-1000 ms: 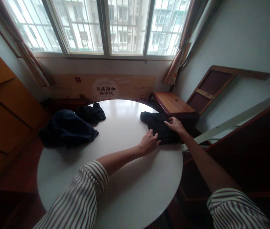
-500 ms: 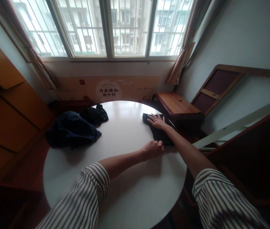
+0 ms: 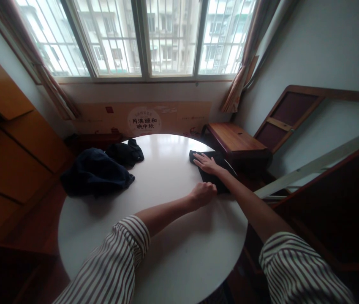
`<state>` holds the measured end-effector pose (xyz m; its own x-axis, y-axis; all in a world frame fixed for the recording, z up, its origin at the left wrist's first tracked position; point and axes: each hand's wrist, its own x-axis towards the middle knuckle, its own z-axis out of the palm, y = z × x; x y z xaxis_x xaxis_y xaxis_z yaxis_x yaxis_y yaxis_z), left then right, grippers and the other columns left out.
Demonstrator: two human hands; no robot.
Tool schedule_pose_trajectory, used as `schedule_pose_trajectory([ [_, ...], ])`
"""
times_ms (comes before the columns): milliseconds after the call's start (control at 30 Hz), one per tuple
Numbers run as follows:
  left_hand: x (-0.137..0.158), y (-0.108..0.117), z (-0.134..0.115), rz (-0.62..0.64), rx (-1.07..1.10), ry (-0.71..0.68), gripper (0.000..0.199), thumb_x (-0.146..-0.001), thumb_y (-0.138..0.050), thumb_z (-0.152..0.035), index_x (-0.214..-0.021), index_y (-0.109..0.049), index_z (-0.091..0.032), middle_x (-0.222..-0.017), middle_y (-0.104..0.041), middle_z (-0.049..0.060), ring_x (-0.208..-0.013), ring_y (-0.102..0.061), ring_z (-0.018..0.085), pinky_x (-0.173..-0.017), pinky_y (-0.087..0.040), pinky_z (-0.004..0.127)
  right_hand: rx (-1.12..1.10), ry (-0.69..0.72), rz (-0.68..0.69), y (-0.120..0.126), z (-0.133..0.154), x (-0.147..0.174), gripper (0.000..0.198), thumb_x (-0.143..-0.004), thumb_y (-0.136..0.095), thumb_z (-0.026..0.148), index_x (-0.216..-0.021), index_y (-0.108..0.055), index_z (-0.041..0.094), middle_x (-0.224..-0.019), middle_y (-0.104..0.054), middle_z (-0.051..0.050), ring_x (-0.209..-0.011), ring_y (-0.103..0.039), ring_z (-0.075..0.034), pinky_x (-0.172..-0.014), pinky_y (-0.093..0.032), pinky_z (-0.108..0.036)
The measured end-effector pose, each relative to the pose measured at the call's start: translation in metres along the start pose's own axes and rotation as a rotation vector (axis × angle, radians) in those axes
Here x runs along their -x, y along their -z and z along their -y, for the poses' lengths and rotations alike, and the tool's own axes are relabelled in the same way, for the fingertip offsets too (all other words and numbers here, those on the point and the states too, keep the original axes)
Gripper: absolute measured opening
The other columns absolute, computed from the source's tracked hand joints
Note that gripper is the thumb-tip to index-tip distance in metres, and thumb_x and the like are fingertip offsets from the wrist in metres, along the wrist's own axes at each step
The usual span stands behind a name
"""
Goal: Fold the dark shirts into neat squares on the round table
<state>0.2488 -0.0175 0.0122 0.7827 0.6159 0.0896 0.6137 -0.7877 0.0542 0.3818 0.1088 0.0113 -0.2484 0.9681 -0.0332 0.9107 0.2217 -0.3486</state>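
A folded black garment point(image 3: 210, 180) lies near the right rim of the round white table point(image 3: 167, 253). My right hand point(image 3: 207, 164) rests flat across its far part, fingers spread. At the garment's near edge my left hand point(image 3: 203, 195) is closed, knuckles up, gripping the cloth there; the fingertips are mostly hidden. On the table's left side sits a crumpled dark navy garment point(image 3: 95, 173), with a smaller black garment point(image 3: 125, 152) bunched just behind it. Neither hand touches those two.
A low wooden stool or bench point(image 3: 235, 137) stands beyond the table's right rim. A folded wooden frame point(image 3: 281, 118) leans against the right wall. Orange-brown cabinets point(image 3: 11, 156) line the left side, and a printed box panel point(image 3: 103, 114) stands under the window.
My left hand has shifted slightly away from me along the garment's near edge. My right hand has slid a little to the left on the cloth. The left-hand pile is unmoved.
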Motion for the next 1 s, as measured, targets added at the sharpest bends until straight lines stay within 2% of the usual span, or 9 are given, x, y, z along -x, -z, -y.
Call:
schedule_pose_trajectory([
  [200,0.003,-0.004,-0.003,0.019,-0.051,-0.103,0.028,-0.098,-0.036,-0.006,-0.108,-0.062,-0.005,-0.096,-0.066,0.018,-0.090,-0.070,0.027,-0.069,-0.057,0.035,-0.019,-0.027,0.015,-0.001,0.006,-0.011,0.061,-0.098,-0.030,0.060,-0.155,-0.028,0.037,-0.163,-0.022,0.002,-0.151,-0.010,-0.032,-0.114,-0.002,-0.070],
  [300,0.003,0.000,0.000,0.050,-0.019,-0.077,0.026,-0.097,-0.038,-0.007,-0.107,-0.063,-0.006,-0.096,-0.067,0.017,-0.090,-0.071,0.028,-0.069,-0.057,0.036,-0.037,-0.022,-0.031,0.011,0.011,-0.012,0.059,-0.099,-0.034,0.059,-0.152,-0.037,0.033,-0.160,-0.032,-0.002,-0.149,-0.022,-0.033,-0.116,-0.014,-0.066],
  [367,0.006,0.002,0.003,0.045,0.014,-0.041,0.026,-0.097,-0.039,-0.009,-0.106,-0.063,-0.007,-0.098,-0.068,0.016,-0.090,-0.071,0.027,-0.070,-0.057,0.036,-0.055,-0.005,-0.098,0.024,0.010,-0.003,0.055,-0.102,-0.030,0.053,-0.148,-0.045,0.028,-0.155,-0.042,-0.005,-0.144,-0.035,-0.030,-0.116,-0.026,-0.055],
  [500,0.021,0.006,0.014,0.012,0.066,0.007,0.027,-0.101,-0.037,-0.018,-0.111,-0.062,-0.013,-0.101,-0.068,0.014,-0.090,-0.071,0.026,-0.071,-0.057,0.037,-0.079,0.005,-0.256,0.037,-0.003,0.036,0.053,-0.104,-0.022,0.039,-0.140,-0.055,0.018,-0.142,-0.057,-0.011,-0.132,-0.051,-0.026,-0.111,-0.037,-0.039],
  [567,0.029,0.007,0.020,0.017,0.079,0.016,0.029,-0.102,-0.037,-0.025,-0.117,-0.060,-0.017,-0.101,-0.068,0.012,-0.088,-0.071,0.026,-0.072,-0.057,0.037,-0.046,-0.018,-0.287,0.029,-0.012,0.061,0.050,-0.102,-0.029,0.037,-0.139,-0.055,0.016,-0.144,-0.055,-0.013,-0.135,-0.048,-0.029,-0.113,-0.035,-0.044],
  [667,0.034,0.009,0.025,0.023,0.096,0.019,0.034,-0.104,-0.035,-0.033,-0.125,-0.059,-0.022,-0.105,-0.069,0.011,-0.089,-0.071,0.025,-0.073,-0.056,0.036,0.121,-0.055,-0.260,0.004,-0.019,0.096,0.048,-0.099,-0.037,0.036,-0.143,-0.051,0.026,-0.152,-0.045,-0.007,-0.142,-0.037,-0.031,-0.115,-0.027,-0.056],
  [800,0.041,0.015,0.025,0.037,0.115,-0.003,0.036,-0.102,-0.041,-0.040,-0.127,-0.059,-0.023,-0.107,-0.068,0.012,-0.089,-0.070,0.025,-0.074,-0.055,0.035,0.304,-0.060,-0.259,-0.020,-0.020,0.129,0.052,-0.099,-0.032,0.036,-0.149,-0.043,0.029,-0.158,-0.036,-0.005,-0.145,-0.032,-0.031,-0.115,-0.022,-0.061],
  [900,0.057,0.026,0.032,0.038,0.120,0.016,0.036,-0.101,-0.041,-0.042,-0.121,-0.063,-0.021,-0.106,-0.067,0.011,-0.089,-0.070,0.025,-0.075,-0.055,0.035,0.344,-0.064,-0.276,-0.024,-0.012,0.143,0.054,-0.098,-0.035,0.039,-0.149,-0.043,0.026,-0.158,-0.036,-0.010,-0.145,-0.031,-0.036,-0.112,-0.024,-0.066],
  [1000,0.084,0.043,0.056,0.016,0.105,0.134,0.034,-0.102,-0.038,-0.037,-0.116,-0.064,-0.020,-0.106,-0.066,0.011,-0.091,-0.068,0.024,-0.077,-0.054,0.035,0.299,0.015,-0.311,-0.018,0.008,0.145,0.050,-0.097,-0.037,0.035,-0.142,-0.052,0.020,-0.150,-0.047,-0.014,-0.138,-0.040,-0.037,-0.110,-0.031,-0.062],
])
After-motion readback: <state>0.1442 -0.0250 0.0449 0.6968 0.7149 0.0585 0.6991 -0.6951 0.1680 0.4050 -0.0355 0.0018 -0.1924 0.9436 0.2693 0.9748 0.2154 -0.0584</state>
